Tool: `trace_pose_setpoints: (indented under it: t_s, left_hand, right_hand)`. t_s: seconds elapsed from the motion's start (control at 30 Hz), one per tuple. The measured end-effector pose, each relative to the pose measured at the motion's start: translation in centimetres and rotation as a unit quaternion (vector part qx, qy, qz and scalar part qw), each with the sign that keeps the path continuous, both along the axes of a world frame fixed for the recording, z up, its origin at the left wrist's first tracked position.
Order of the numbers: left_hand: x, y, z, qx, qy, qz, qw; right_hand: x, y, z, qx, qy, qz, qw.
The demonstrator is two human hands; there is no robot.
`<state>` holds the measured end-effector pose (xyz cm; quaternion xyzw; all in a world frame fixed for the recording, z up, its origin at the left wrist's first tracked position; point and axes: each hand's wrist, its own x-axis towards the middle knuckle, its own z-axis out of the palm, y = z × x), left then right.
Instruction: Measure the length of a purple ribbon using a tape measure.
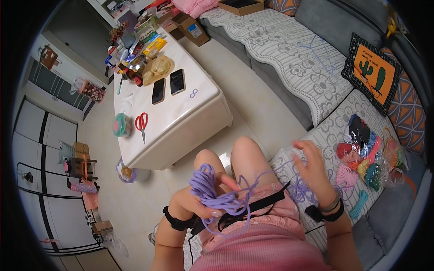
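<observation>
A looped bundle of lilac cord [217,198] sits in my left hand [195,205], above my lap. Its coils fan out between the thumb and fingers, and a few loops hang down towards my shorts. To the right, my right hand [313,169] is raised over the sofa's edge and blurred. A lilac strand runs from the bundle to near its fingertips; whether they grip it is unclear. Beneath and beside that hand, more lilac cord [301,193] lies in a loose tangle on the patterned sofa cover [325,139].
Bundles of coloured cord [368,162], some in clear plastic, lie on the sofa at right, near a turquoise hank [358,205]. The white table [176,115] ahead holds red-handled scissors [141,125], two phones [177,81] and a small lilac cord piece [193,93]. A bin [135,174] stands beside it.
</observation>
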<state>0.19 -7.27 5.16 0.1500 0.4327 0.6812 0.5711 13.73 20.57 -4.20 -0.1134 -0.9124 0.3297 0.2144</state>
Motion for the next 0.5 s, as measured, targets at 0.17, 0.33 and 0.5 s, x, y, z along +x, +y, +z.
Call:
trace_pose_setpoints:
  t_s: [0.17,0.33,0.5]
  left_hand:
    - [-0.3,1.5,-0.7,-0.01,0.068,-0.058,0.996]
    - [-0.1,1.5,-0.7,-0.061,0.132,0.015,0.989]
    - [0.1,2.4,-1.5,-0.083,0.097,0.076,0.989]
  right_hand:
    - [-0.7,-7.1,5.4,-0.321,0.037,0.32,0.891]
    - [-2.0,-8.7,6.2,-0.302,0.025,0.233,0.924]
    - [-1.8,-8.1,5.1,-0.133,0.121,0.127,0.975]
